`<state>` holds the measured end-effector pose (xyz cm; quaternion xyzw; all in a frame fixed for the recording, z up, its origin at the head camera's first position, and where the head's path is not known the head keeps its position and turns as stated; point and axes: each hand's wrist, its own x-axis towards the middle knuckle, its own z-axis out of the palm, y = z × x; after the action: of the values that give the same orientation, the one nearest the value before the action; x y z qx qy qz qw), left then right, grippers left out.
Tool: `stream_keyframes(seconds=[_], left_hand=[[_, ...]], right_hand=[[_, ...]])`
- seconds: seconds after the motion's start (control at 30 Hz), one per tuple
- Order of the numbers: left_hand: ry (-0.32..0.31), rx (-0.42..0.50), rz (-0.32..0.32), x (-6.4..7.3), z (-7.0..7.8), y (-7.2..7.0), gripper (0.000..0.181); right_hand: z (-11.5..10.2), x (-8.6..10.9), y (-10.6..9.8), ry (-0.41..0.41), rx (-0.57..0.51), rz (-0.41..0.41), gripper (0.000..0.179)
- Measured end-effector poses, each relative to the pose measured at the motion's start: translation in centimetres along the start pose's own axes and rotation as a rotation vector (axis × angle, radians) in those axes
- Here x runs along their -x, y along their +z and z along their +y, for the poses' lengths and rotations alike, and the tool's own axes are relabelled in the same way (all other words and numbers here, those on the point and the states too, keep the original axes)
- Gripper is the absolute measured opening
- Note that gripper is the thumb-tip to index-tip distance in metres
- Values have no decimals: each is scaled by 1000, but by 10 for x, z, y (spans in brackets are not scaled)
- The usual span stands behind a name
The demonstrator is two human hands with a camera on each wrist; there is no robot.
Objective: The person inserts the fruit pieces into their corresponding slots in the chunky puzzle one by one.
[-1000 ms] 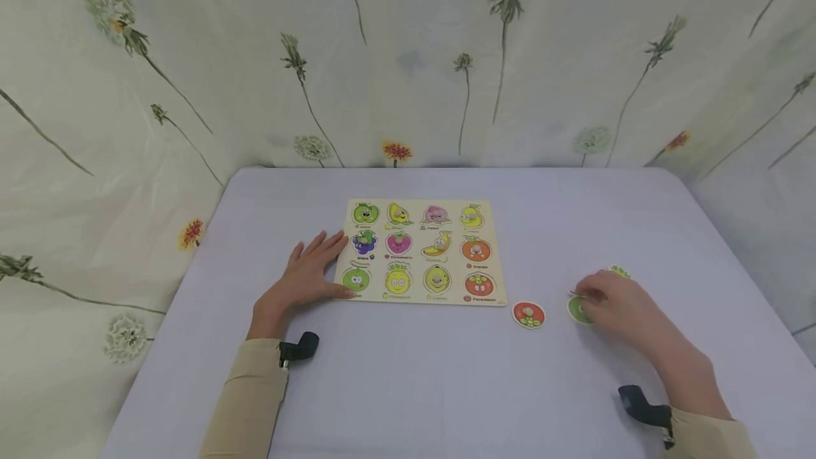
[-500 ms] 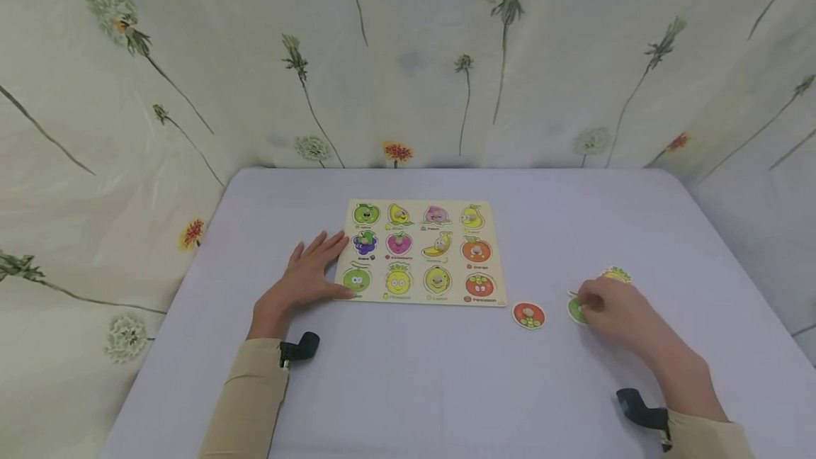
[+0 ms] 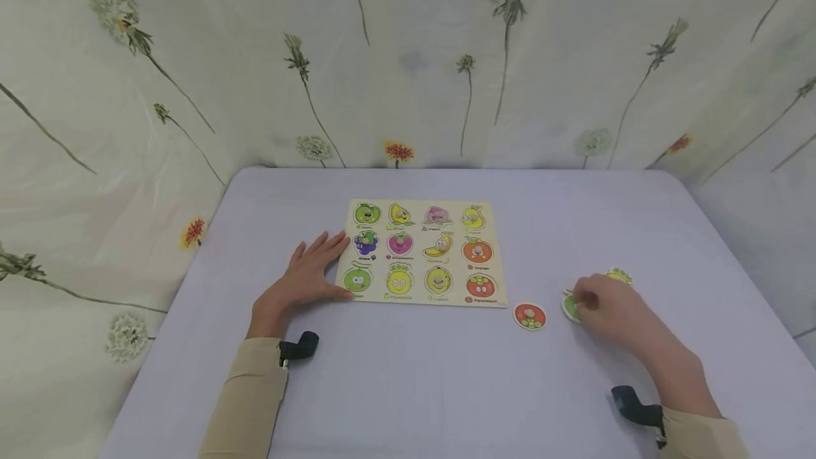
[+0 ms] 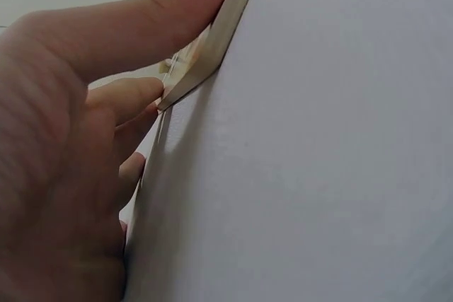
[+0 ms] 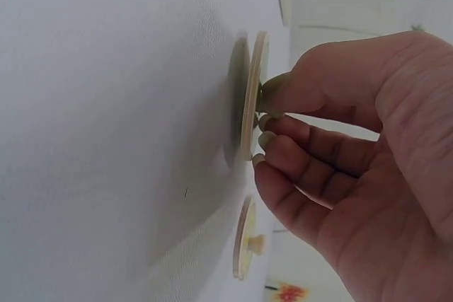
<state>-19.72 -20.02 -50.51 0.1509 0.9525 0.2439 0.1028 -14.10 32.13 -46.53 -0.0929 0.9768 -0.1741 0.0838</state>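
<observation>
My right hand (image 3: 608, 309) pinches a green round melon puzzle piece (image 3: 571, 308) by its knob. In the right wrist view that piece (image 5: 256, 97) stands slightly off the table, its shadow beside it. A wooden fruit puzzle board (image 3: 382, 296) lies flat left of centre, with rows of printed fruits and several knobbed pieces in it. My left hand (image 3: 306, 275) rests at its left edge with fingers spread, the thumb on the near corner; the left wrist view shows the thumb against the board's edge (image 4: 225, 26).
A red persimmon piece (image 3: 530, 316) lies on the table between the board and my right hand. Partly hidden behind that hand is a yellow pineapple piece (image 3: 618, 275). The white-covered table (image 3: 408, 388) ends at a flower-patterned curtain (image 3: 408, 91).
My right hand has shifted slightly left with the green piece, which comes a little nearer the persimmon piece. The left hand and board stay in place.
</observation>
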Motion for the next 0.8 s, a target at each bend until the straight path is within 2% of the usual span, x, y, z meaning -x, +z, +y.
stream_keyframes(seconds=[0.2, 0.4, 0.8], left_hand=[[-14, 41, -20, 3, 2, -4, 112], [-21, 36, -31, 4, 4, -6, 112], [-7, 58, -25, 4, 3, -4, 111]], right_hand=[[-7, -3, 0, 0, -8, -7, 15], [-15, -11, -4, -14, -16, -6, 11], [-38, -27, -2, -83, -10, -14, 8]])
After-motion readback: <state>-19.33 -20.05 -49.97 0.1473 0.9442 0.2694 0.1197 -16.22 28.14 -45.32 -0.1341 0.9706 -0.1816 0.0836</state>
